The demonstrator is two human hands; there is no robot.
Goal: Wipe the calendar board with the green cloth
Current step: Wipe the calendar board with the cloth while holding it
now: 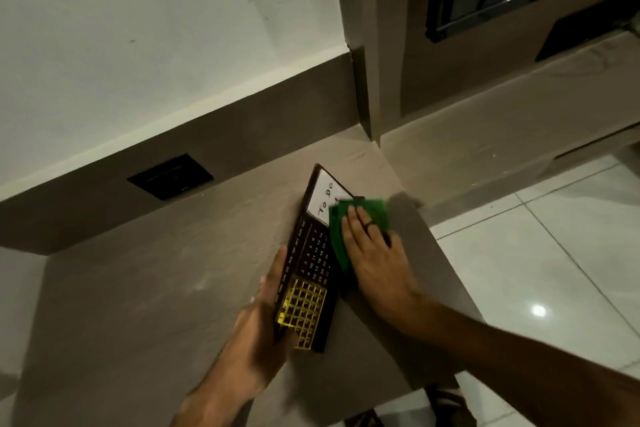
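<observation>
While both hands work at the counter corner, the scene reads so:

Board: the dark calendar board [313,253] lies on the brown counter [145,288], slanted, its far end toward the wall corner. A white "To Do" panel [325,199] sits at the far end, month names and white date numbers in the middle, a yellow grid [301,310] at the near end.

Cloth: the green cloth [341,236] lies over the board's right edge, just below the white panel, part of it hanging onto the counter.

Right hand: the right hand [372,253] lies flat on the cloth, fingers spread and pressing down, palm on the counter side. A dark ring shows on one finger.

Left hand: the left hand [263,319] grips the board's near left edge, fingers along the side, thumb hidden.

Surroundings: a black wall plate [169,177] sits on the brown upstand behind; glossy white floor tiles [540,270] lie to the right.
</observation>
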